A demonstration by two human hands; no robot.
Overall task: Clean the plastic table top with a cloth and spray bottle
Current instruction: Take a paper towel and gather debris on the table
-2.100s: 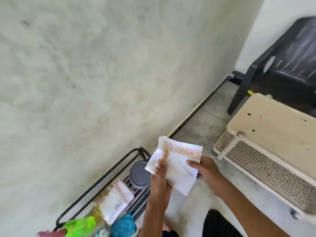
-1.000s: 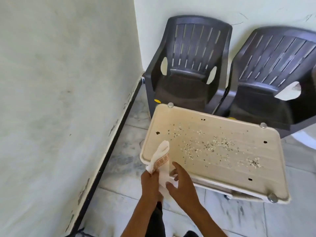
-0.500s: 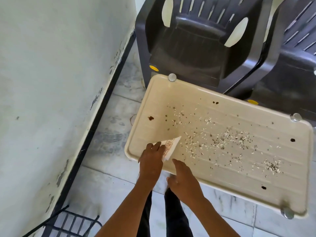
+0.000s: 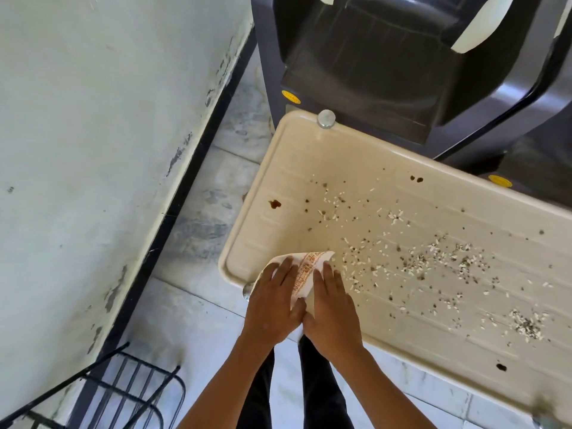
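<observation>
left hand [image 4: 274, 300] + right hand [image 4: 332, 308]: flat-fingered, pinning folded white orange-patterned cloth [image 4: 306, 267] | lower centre, cream plastic table top [image 4: 309, 156] corner | readying wipe toward crumbs [image 4: 433, 264]

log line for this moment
left hand, right hand: flat on cloth | cloth: table near corner | crumbs, stains: unwiped

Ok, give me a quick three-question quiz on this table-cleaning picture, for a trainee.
1. True or false: the left hand and the right hand both press flat on the cloth.
2. What litters the table? A) scattered grains B) coins C) leaves
3. Fill in: just beyond the table's far edge stands a dark plastic ____.
Key: 1 true; 2 A; 3 chair.
</observation>
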